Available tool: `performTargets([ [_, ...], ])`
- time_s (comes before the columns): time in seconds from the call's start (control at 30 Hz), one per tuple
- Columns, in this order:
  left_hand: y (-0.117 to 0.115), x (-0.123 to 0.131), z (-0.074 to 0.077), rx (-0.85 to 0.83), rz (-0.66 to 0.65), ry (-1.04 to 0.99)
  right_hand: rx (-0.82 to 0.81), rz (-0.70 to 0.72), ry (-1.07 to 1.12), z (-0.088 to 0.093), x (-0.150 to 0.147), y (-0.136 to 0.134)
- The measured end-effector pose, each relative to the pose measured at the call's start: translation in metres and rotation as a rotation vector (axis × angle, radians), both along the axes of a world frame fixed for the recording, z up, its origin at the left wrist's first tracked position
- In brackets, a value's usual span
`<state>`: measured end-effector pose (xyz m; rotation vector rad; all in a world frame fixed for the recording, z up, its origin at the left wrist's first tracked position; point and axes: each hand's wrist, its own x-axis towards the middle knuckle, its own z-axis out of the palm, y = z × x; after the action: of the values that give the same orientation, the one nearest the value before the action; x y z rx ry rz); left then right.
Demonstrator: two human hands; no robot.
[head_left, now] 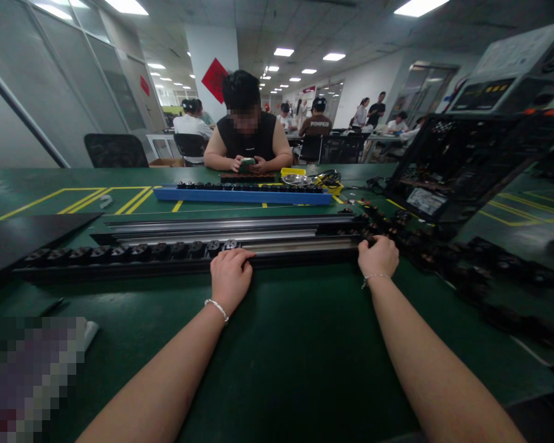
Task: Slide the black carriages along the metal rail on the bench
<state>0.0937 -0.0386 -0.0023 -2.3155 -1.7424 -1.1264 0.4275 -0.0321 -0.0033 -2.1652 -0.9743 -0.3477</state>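
A long black metal rail lies across the green table in front of me. Its left part carries a row of small round black parts, while a bare shiny channel shows to the right of them. My left hand rests with curled fingers over the rail's near edge, touching it beside the last black part in the row. At the rail's right end, my right hand is closed in a pinch around a small black part, mostly covered by the fingers. Behind it lie more black rails.
A blue tray with black parts lies farther back. Loose black parts spread along the right. An open computer case stands at the right rear. Across the table a person holds a phone. A dark panel lies left.
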Motion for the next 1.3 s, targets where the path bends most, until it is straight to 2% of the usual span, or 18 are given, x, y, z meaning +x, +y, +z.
performTargets([
  [0.43,-0.002,0.000,0.003,-0.021,0.008,0.007,0.032,-0.010,-0.012,-0.005,0.003,0.000],
  [0.83,0.000,0.000,0.002,-0.018,0.004,0.012,0.071,-0.039,0.123,0.002,0.015,-0.003],
  [1.3,-0.002,0.000,0.003,-0.028,0.008,0.013,0.073,-0.053,0.139,0.002,0.024,-0.003],
])
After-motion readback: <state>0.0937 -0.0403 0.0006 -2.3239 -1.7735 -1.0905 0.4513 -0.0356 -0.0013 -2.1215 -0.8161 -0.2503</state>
